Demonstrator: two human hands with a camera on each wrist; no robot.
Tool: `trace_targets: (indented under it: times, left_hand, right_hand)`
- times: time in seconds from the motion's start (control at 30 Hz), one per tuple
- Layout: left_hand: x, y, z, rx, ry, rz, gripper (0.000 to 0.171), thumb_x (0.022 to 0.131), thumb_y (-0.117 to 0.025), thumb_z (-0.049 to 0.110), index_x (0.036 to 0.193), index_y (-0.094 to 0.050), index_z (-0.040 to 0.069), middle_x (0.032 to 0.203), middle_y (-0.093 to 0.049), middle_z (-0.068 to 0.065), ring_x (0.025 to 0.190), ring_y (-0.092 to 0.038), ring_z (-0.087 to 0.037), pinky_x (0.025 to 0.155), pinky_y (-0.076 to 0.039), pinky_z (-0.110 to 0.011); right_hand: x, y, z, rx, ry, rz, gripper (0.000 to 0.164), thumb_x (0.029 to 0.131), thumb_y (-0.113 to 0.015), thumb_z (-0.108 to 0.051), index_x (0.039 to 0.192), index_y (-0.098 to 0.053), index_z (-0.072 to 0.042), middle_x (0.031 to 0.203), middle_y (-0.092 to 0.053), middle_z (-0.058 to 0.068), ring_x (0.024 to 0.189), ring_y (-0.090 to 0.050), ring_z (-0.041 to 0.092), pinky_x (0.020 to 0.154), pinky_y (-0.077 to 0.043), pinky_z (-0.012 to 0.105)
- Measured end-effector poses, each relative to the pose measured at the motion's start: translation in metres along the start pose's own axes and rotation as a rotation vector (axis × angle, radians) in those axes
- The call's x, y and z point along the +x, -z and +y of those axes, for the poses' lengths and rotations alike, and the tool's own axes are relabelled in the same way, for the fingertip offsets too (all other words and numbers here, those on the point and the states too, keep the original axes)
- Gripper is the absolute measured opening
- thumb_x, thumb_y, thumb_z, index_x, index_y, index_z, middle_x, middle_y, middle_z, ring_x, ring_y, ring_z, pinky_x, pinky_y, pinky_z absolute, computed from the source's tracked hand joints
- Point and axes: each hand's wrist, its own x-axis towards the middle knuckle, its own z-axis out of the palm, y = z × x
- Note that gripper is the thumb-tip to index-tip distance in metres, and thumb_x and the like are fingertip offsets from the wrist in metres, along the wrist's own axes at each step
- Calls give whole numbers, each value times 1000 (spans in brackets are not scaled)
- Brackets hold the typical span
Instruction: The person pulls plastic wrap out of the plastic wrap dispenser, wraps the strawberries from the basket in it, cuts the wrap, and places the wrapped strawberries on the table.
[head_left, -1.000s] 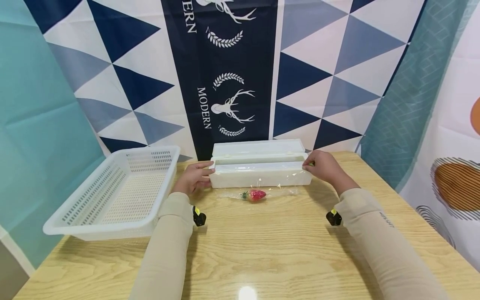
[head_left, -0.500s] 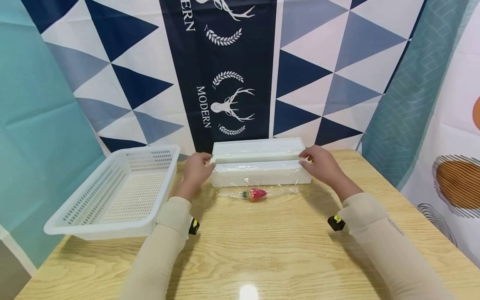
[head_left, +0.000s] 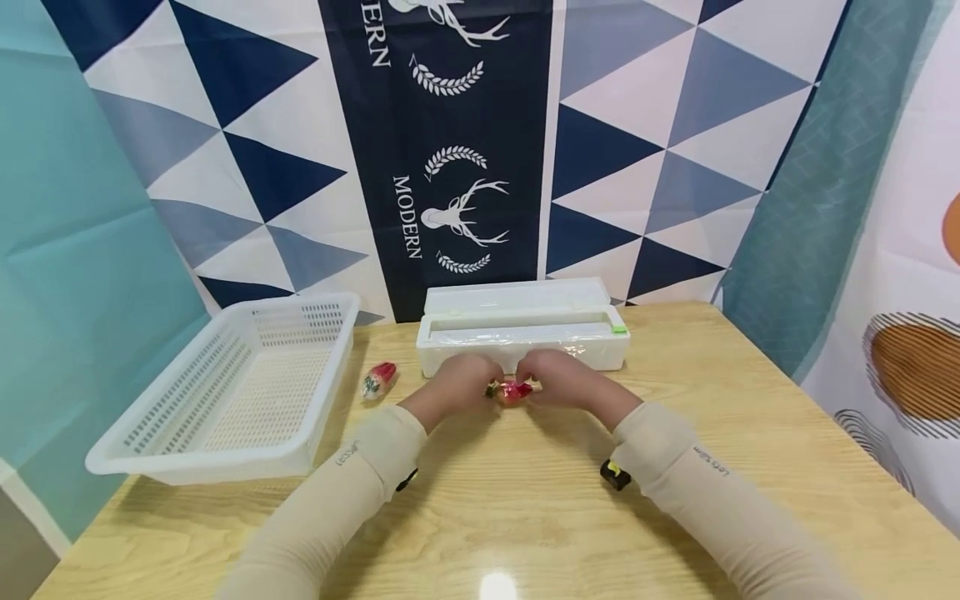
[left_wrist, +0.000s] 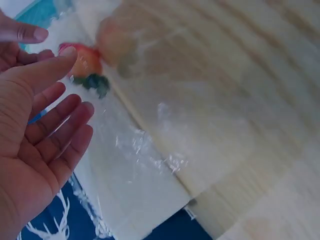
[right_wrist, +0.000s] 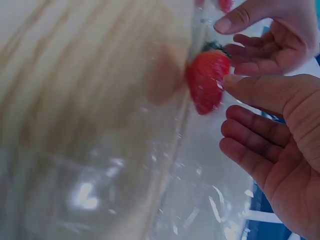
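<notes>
A red strawberry with green leaves lies on clear cling film in front of a long white cling film dispenser. The dispenser's lid stands raised, and a green piece sits at its right end. My left hand is beside the leafy end, its fingers loosely bent. On the other side my right hand is close in, its thumb tip at the strawberry's edge in the right wrist view. Neither hand visibly grips it; the index fingers are partly hidden. A second strawberry, apparently wrapped, lies to the left.
A white slotted plastic basket stands at the left of the wooden table. Patterned cloth hangs behind the dispenser, with teal cloth on the left side.
Both hands have left the dispenser's ends and come forward and inward to the strawberry. The second strawberry, covered by my left arm before, now shows. The first strawberry has hardly moved.
</notes>
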Motion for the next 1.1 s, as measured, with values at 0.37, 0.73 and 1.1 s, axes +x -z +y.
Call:
trace_targets:
  times: [0.37,0.73,1.1]
  left_hand:
    - [0,-9,18,85,8,67,11,88,-74,26,85,-75,16,78,-68,7,67,-54,-8,62,-48,-22]
    - [-14,-5,24,27,6,97,11,83,-72,8,82,-76,19,77,-69,10,69,-61,-7,61,-50,-24]
    - [-39,-3,29,-345,6,49,10,88,-71,10,79,-71,13,70,-64,8,62,-52,-3,61,-45,-21]
  right_hand:
    - [0,-13,3,-21,24,70,13,81,-72,4,80,-71,-9,77,-66,-4,71,-57,11,70,-51,30]
    - [-12,-7,-3,113,-7,-17,13,77,-76,-2,84,-71,-12,77,-63,-8,70,-55,9,65,-48,25]
    - [-32,-5,-15,235,17,-154,8,86,-72,-5,92,-70,-10,78,-61,-10,69,-54,3,64,-50,24]
